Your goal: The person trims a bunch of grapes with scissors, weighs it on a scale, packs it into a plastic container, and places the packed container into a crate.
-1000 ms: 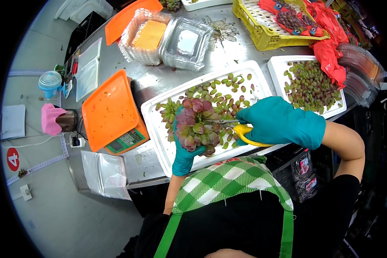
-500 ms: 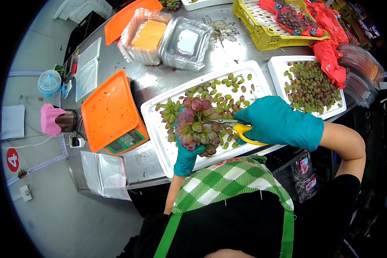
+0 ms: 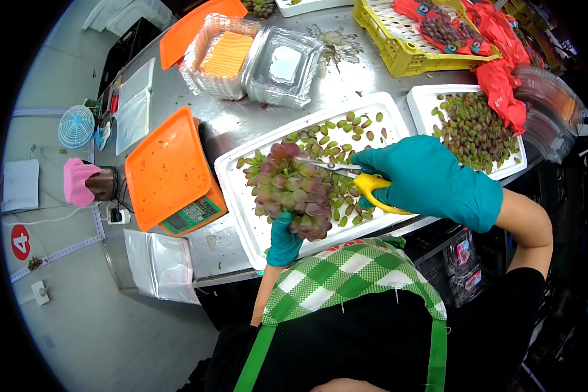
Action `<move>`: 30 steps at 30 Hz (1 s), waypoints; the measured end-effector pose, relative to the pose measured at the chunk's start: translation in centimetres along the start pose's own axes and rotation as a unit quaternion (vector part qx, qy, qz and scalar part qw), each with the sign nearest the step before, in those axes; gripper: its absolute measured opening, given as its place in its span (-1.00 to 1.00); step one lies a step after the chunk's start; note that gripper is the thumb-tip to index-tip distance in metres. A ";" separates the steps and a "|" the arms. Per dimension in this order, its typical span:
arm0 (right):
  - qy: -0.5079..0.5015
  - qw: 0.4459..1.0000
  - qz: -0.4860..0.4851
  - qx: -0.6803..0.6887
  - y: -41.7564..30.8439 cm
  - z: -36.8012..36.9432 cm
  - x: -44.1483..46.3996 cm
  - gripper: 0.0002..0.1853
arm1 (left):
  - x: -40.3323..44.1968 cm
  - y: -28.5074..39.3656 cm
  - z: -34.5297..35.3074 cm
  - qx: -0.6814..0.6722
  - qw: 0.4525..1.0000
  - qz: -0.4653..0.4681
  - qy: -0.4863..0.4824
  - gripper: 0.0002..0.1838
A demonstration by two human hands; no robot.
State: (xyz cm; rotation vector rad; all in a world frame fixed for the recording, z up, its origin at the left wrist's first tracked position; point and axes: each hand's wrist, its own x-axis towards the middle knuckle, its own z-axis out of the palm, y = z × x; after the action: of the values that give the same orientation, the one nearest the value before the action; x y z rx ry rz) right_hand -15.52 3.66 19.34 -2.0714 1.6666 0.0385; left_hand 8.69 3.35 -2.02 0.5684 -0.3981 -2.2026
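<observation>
the plump purple-green grape bunch (image 3: 294,193) is held above the white foam tray (image 3: 245,196), long axis running toward the green-checked apron (image 3: 353,271). the teal-gloved left hand (image 3: 284,242), nearer, grips it from below; the teal-gloved right hand (image 3: 431,179) grips yellow-handled metal scissors (image 3: 370,185), blades pointing left at its far end. the bunch hides most left fingers; blade contact cannot be told.
</observation>
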 end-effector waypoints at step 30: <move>0.120 0.635 0.045 0.762 1.8 14.1 7.6 -0.49 | 2.5 1.4 5.9 -0.038 0.996 -0.078 -0.032 -0.34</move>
State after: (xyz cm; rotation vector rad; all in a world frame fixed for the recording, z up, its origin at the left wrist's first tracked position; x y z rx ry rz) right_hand -11.44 1.76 3.84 -0.6173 1.0426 -1.2132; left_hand 5.06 1.10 2.92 0.5019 -0.3103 -2.3794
